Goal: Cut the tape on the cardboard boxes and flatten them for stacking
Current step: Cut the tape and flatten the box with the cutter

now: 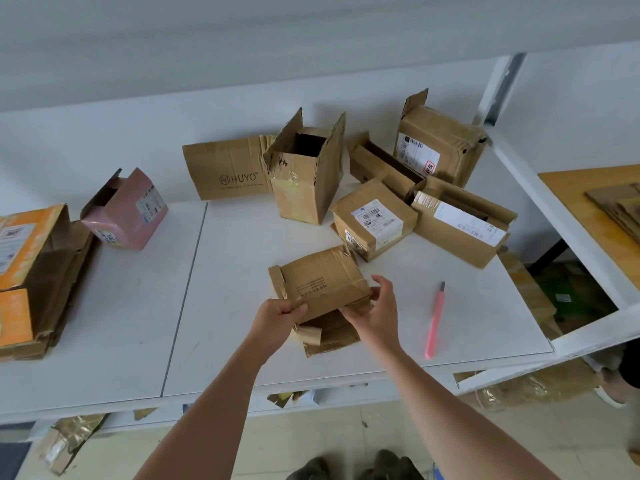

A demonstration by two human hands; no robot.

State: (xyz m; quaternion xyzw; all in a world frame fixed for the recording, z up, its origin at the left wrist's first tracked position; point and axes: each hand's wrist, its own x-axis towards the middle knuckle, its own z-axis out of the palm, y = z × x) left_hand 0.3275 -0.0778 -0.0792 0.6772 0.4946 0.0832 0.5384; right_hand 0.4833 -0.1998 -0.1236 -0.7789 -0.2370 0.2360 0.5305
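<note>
Both hands on small box point(320, 284) at table point(138, 306) front-centre: left hand point(278, 315) pinching near-left edge, thumb on top; right hand point(375, 311) cupped at near-right corner, fingers spread, touching flap. Box part-collapsed, tilted, torn tape on top, lower flaps splayed beneath toward table edge. Pink knife point(435, 320) flat on table, just right of right hand, apart from it. Behind: tall open box point(306, 183) upright; labelled box point(375, 220) and long box point(464, 223) touching; another labelled box point(438, 147) at back right. Pink box point(126, 211) and orange boxes point(24, 271) far left.
</note>
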